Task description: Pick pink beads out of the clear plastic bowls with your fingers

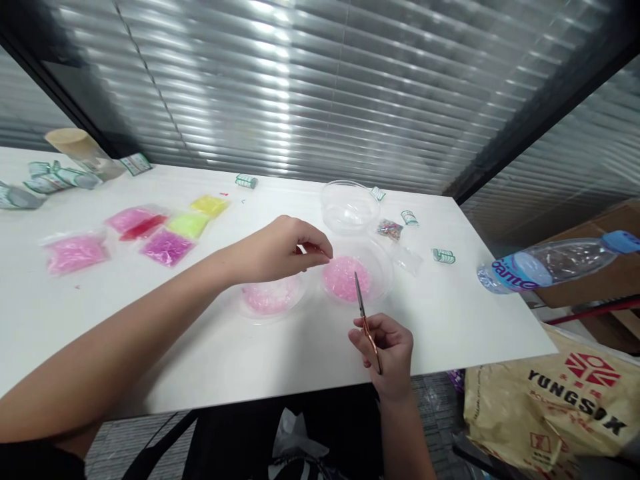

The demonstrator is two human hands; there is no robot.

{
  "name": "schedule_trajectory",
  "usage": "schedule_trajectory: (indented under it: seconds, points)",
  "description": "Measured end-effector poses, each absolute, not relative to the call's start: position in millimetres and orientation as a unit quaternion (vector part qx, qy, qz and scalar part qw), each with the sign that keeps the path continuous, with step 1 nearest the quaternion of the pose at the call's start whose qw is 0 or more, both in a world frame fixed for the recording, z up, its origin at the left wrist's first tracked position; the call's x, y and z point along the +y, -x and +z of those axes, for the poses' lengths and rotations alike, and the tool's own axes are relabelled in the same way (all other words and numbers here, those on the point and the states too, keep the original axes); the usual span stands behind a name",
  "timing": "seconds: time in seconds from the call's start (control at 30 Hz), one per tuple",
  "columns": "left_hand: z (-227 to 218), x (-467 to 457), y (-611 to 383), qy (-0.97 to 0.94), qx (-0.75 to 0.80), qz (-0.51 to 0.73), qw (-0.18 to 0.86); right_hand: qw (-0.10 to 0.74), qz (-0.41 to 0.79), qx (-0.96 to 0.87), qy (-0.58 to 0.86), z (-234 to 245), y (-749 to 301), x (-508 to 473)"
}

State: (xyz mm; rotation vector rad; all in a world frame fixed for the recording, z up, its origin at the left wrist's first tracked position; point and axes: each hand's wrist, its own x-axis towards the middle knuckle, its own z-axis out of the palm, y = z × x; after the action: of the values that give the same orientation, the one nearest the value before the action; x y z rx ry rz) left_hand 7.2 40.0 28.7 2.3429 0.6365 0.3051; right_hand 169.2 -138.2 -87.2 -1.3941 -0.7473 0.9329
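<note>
My left hand (283, 250) hovers over the gap between two clear bowls, thumb and forefinger pinched together; whatever is between the tips is too small to name. My right hand (387, 347) grips a pair of scissors (366, 323) by copper-coloured handles, blades together and pointing away from me. The scissor tips reach over the right bowl (385, 277), which holds pink bits (345, 279). Partly hidden beneath my left hand and wrist is the left bowl (257, 319), with paler pink and whitish bits (270, 297). Behind them stands a third clear bowl (350, 207).
Flat bags of pink (77, 253), purple (167, 247) and yellow (210, 205) material lie left. A bag of multicoloured bits (390, 229) and a clear packet (407, 259) lie right of the bowls. A water bottle (555, 263) lies tilted at the right edge. Blinds (300, 87) rise behind the table.
</note>
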Motion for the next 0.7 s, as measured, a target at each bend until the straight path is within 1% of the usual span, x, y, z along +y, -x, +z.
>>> schedule_trajectory:
  seconds: [0.23, 0.4, 0.57, 0.7]
  points:
    - [19, 34, -14, -0.901, 0.195, 0.185, 0.340, 0.602, 0.423, -0.367, 0.569, -93, -172, -141]
    - [18, 31, -16, -0.903, 0.188, 0.197, 0.333, 0.605, 0.416, -0.383, 0.560, -93, -172, -140]
    - [17, 24, -19, -0.896, 0.207, 0.214, 0.330, 0.609, 0.398, -0.393, 0.562, -91, -170, -139]
    - [16, 16, -21, -0.871, 0.244, 0.225, 0.362, 0.613, 0.391, -0.393, 0.563, -89, -170, -138]
